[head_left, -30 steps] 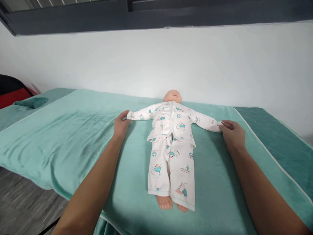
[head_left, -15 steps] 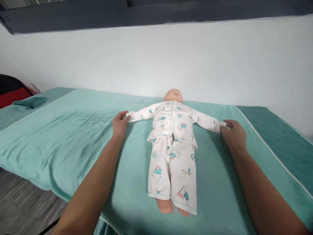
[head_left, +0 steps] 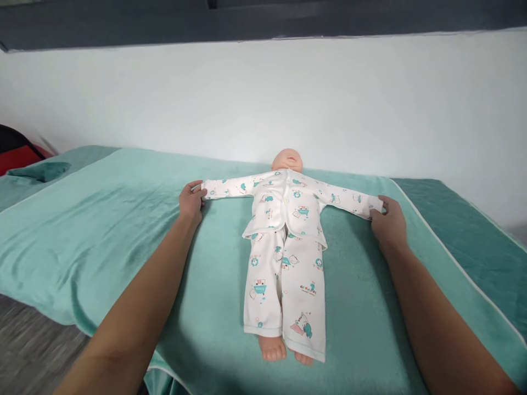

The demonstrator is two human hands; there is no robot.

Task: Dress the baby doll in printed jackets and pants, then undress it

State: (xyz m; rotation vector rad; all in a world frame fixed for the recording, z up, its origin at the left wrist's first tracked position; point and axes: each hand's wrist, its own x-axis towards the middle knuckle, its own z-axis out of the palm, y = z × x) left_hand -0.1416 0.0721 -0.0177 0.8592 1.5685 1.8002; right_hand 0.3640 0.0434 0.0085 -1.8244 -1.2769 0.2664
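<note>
A baby doll (head_left: 287,160) lies on its back, its head by the wall and its bare feet towards me. It wears a white printed jacket (head_left: 269,206) and matching trousers (head_left: 302,296). Both sleeves stretch out sideways. My left hand (head_left: 191,198) pinches the cuff of the sleeve on the left, thumb and fingers closed on the cloth. At the other side my right hand (head_left: 389,219) grips the cuff of the right sleeve (head_left: 349,201) the same way. The doll's hands are hidden inside the sleeves.
A light green blanket (head_left: 123,219) covers the padded surface under the doll, with a darker green cover (head_left: 461,219) showing at the right. Behind stands a white wall (head_left: 247,99) below a dark ledge (head_left: 164,24). A red and black object (head_left: 18,156) sits at far left.
My left hand has moved left and slightly up, drawing the left sleeve straighter and more level. The right sleeve looks straighter too, its cuff still in my right hand. The view has shifted slightly.
</note>
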